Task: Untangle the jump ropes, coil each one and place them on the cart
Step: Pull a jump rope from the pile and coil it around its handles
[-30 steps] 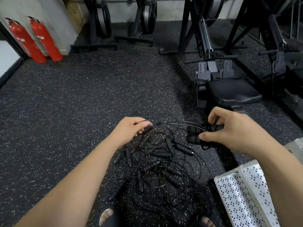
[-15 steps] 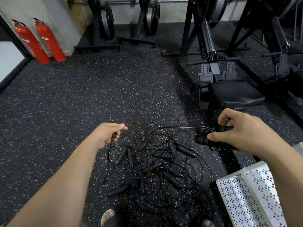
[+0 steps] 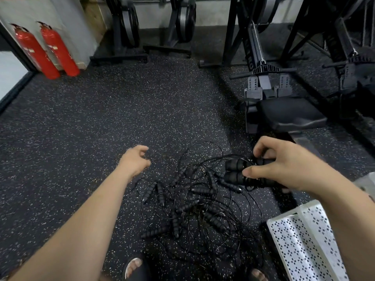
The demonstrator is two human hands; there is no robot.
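While right hand (image 3: 284,169) fingers grip two rope handles (image 3: 236,171), left hand (image 3: 134,161) loosely curled, empty, left of tangled jump ropes (image 3: 198,209).

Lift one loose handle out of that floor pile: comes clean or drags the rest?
Probably drags: thin cords loop through the whole pile. Cords look floppy, so they'd likely sag and snag. The ribbed handle should resist slipping, but may roll if pushed.

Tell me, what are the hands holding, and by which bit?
The right hand grips two black jump rope handles side by side, fingers curled round their middles. The left hand seems to hold nothing.
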